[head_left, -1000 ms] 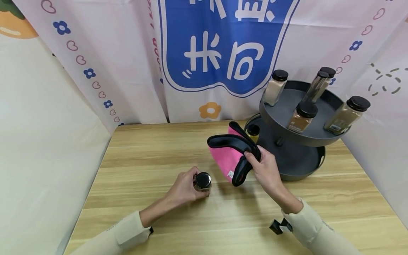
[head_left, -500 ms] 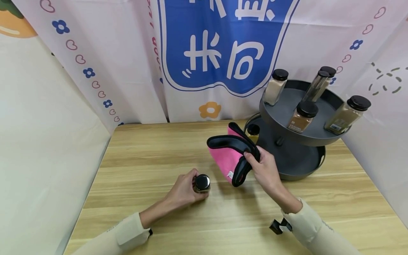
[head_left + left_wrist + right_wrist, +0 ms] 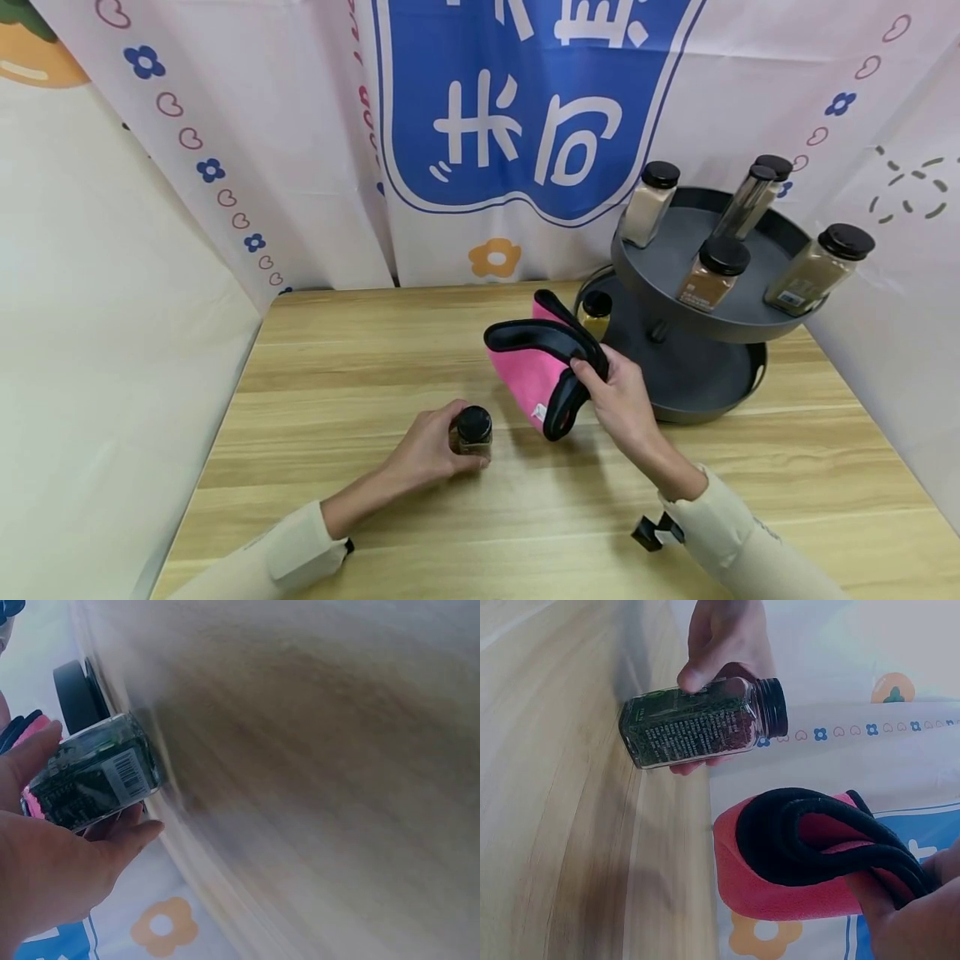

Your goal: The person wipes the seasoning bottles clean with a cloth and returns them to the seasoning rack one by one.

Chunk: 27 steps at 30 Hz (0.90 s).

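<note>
Where the thumb and fingers of the left hand [image 3: 431, 446] are curled, a glass jar [image 3: 686, 727] is clamped in the grip, nearly upright, over the middle part of the worktop [image 3: 360, 350]. Whether its base is rested on the wood cannot be told. The jar is topped by a black lid [image 3: 474, 423]; its dark contents are seen through the glass, lines of white print are borne on one side, and a barcode [image 3: 130, 776] on another.

Near the jar, a folded pink cloth [image 3: 525, 375] with black edging is pinched in the grip of the right hand [image 3: 621, 396], the thumb being laid along the edging. Cloth and jar are seen apart.

Beyond the right hand, a dark two-tiered stand [image 3: 697, 387] is set on the worktop. On its upper tray [image 3: 686, 225] are carried a pale jar [image 3: 647, 212], a brown jar [image 3: 707, 285], an olive jar [image 3: 806, 275], and a slim tube [image 3: 744, 204] by which a further jar [image 3: 772, 169] is partly hidden. On the lower tray, a yellow jar [image 3: 595, 318] is placed. The far edge is backed by a printed curtain [image 3: 322, 183].
</note>
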Tool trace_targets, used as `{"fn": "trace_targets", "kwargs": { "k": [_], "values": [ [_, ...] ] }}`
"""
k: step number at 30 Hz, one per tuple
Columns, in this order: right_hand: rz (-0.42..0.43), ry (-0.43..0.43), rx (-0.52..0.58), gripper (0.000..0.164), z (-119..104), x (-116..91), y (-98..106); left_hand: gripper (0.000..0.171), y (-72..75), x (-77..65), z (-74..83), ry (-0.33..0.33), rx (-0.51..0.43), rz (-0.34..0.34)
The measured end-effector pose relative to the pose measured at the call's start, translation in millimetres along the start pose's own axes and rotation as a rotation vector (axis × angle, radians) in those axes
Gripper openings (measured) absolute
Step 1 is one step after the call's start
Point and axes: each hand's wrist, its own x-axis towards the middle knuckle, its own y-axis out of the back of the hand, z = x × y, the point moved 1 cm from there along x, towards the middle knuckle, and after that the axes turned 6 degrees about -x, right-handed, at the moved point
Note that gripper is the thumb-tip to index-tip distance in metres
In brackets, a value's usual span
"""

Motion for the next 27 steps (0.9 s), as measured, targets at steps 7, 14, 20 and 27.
{"fn": "trace_targets", "kwargs": {
  "k": [7,14,20,27],
  "values": [
    [0.01,-0.001,-0.029,0.02,1,0,1,0.055,6.1,-0.1,2.5,-0.035,-0.065,0.002],
    [0.009,-0.006,-0.003,0.02,1,-1,0,0.046,7.4,-2.0,2.0,-0.025,-0.084,-0.003],
    [0.037,0.03,-0.015,0.017,2,-7,-6,0.041,9.2,-0.5,7.6,-0.02,-0.076,0.031],
    [0.041,0.101,0.012,0.013,-3,-21,-28,0.041,16.1,10.6,31.2,-0.07,-0.024,0.133]
  ]
}}
